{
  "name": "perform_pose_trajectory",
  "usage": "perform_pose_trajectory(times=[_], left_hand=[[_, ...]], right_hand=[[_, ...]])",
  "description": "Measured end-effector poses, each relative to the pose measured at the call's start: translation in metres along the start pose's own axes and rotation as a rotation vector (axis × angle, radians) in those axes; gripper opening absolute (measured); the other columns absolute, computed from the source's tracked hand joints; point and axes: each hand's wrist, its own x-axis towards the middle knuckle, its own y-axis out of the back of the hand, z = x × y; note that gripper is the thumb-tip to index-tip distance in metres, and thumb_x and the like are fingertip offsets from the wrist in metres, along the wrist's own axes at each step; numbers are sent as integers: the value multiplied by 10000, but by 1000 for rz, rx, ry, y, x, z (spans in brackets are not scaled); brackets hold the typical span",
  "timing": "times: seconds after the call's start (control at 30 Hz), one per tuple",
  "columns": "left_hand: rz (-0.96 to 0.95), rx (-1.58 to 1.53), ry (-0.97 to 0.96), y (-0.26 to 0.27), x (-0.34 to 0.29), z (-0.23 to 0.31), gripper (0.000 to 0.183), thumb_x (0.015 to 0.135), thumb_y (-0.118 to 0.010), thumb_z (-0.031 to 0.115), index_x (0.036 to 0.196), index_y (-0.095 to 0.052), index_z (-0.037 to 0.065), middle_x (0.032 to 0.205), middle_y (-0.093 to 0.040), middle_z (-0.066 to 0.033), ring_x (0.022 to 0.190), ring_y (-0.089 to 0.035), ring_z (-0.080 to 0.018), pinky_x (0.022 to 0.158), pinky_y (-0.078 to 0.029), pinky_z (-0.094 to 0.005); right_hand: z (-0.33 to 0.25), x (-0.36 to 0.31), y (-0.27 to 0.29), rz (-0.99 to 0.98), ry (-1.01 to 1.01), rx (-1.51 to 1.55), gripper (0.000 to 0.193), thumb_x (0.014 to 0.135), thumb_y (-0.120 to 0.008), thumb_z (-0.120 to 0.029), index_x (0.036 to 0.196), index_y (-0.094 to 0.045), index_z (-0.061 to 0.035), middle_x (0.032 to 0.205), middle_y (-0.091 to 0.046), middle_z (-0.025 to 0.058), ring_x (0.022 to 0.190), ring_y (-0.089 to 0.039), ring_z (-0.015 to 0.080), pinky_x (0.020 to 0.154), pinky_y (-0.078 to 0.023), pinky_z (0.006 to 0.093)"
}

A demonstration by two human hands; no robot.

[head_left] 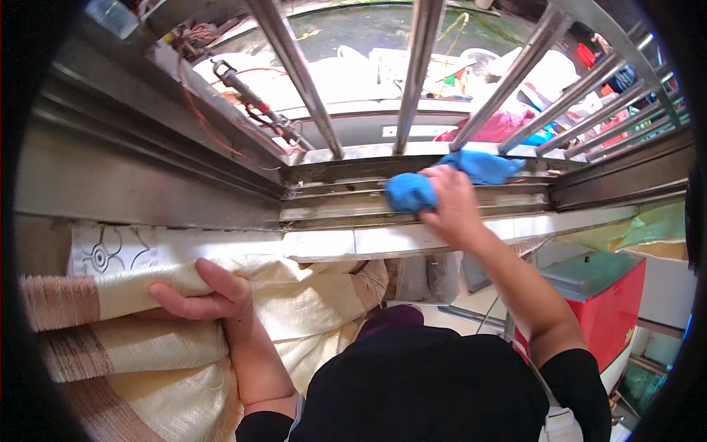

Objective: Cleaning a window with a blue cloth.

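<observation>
My right hand (451, 202) is closed on a blue cloth (411, 193) and presses it onto the metal window track (331, 202). One bunched end of the cloth sticks out left of the fingers; the other (486, 168) lies toward the bars. At the left, my left hand (210, 295) grips a fold of the cream curtain (287, 283), which has brown bands. Part of that hand is hidden by the fabric.
Metal bars (412, 81) stand just beyond the track. A white tiled sill (390, 239) runs along its near side. The window frame (147, 169) is at the left. A red box with a grey lid (611, 302) stands at the right. Outside lie piled items and a pink cloth (493, 129).
</observation>
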Motion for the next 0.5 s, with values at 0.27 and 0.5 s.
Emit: perform_pose_trajectory(times=[0.27, 0.5], left_hand=[[-52, 144, -110, 1, 4, 5, 673, 894, -548, 144, 1451, -203, -6, 1513, -56, -277, 1367, -223, -425, 1089, -285, -523], [-172, 303, -176, 6, 8, 19, 678, 895, -539, 137, 1446, -171, -2, 1506, -36, -293, 1356, -214, -454, 1079, -285, -553]], right_hand=[[-107, 79, -82, 50, 64, 703, 458, 756, -655, -53, 1190, -509, -36, 1098, -574, 197, 1026, -556, 391, 900, -462, 416], [-101, 92, -102, -33, 339, 383, 349, 739, -570, -14, 1084, -549, -66, 1008, -597, 150, 940, -608, 340, 795, -510, 424]])
